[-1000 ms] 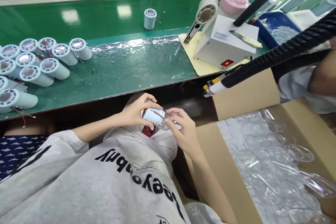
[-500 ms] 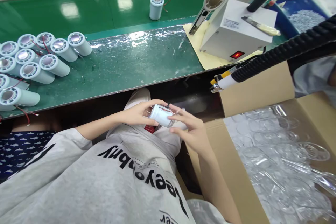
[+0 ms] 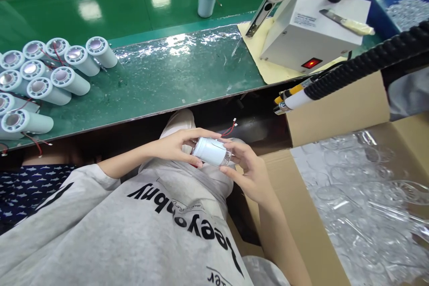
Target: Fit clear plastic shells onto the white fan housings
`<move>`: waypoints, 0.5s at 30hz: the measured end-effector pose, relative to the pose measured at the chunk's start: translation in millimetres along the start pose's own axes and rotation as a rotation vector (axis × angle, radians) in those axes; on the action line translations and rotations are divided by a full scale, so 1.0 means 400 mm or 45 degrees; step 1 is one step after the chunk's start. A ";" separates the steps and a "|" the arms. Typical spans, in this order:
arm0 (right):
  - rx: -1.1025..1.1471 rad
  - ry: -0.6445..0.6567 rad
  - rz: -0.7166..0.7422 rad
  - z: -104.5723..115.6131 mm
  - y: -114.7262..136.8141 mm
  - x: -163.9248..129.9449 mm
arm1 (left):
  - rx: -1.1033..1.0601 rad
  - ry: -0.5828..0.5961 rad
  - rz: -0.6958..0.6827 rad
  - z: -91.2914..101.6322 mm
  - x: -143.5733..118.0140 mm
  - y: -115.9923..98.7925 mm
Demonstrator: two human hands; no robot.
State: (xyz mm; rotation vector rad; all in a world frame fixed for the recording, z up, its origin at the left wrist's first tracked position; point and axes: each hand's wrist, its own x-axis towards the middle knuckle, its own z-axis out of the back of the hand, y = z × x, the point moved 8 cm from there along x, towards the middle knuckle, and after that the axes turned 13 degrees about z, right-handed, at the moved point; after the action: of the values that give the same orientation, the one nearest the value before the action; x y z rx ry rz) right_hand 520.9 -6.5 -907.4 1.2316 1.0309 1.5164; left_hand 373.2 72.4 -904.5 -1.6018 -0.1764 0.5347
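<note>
Above my lap I hold a light-blue cylindrical housing [image 3: 210, 151] lying on its side. My left hand [image 3: 181, 144] wraps its left end, with the thumb below and the fingers over the top. At the other end sits a clear plastic part [image 3: 228, 157], which my right hand [image 3: 247, 167] pinches between thumb and fingers. Thin red and dark wires [image 3: 229, 130] with small white plugs stick up behind the housing. How far the clear part goes into or over the housing is partly hidden by my fingers.
Several similar housings [image 3: 70, 81] stand grouped at the bench's left; another single housing [image 3: 207, 1] stands farther back. A white box with a lit red switch [image 3: 311, 63] sits at right, near a black corrugated hose [image 3: 362, 60]. A carton [image 3: 301, 214] beside me holds clear plastic parts.
The housing has shifted slightly right and its wires now show above it. My right fingers have closed in on its clear end. The view has moved a little.
</note>
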 end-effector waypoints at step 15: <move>0.421 -0.102 -0.322 -0.018 -0.047 -0.003 | 0.188 -0.031 -0.108 0.003 -0.011 -0.011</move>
State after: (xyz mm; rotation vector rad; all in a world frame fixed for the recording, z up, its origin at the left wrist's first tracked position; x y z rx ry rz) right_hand 516.4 -3.6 -927.1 1.3165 1.3663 1.1238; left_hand 369.7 72.0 -899.4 -1.4380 -0.2171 0.4901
